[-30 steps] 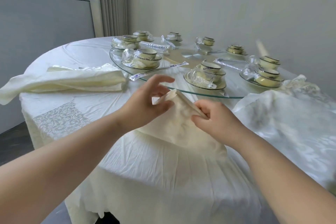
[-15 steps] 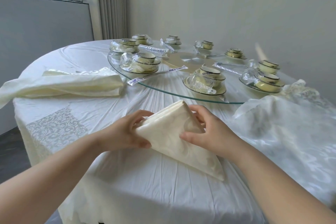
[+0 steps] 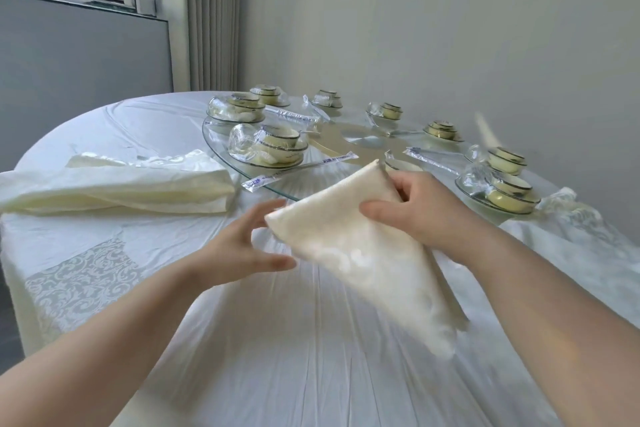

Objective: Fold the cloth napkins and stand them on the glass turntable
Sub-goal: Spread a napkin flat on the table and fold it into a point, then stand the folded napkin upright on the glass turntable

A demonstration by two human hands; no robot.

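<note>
The right hand [image 3: 426, 215] grips the folded napkin [image 3: 346, 246] above the near edge of the surface [image 3: 138, 128]; the left hand [image 3: 242, 250] hangs spread, empty. One-handed, folds may slip, or clip bowls [image 3: 277, 146] on the glass turntable [image 3: 212, 146]

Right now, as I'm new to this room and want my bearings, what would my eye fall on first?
First the folded cream cloth napkin at centre, which the right hand grips by its upper edge over the white tablecloth, the open left hand beside its left corner. Behind it, the round glass turntable carries plastic-wrapped cream bowl sets with dark rims. A stack of folded cream cloths lies at the table's left.
</note>
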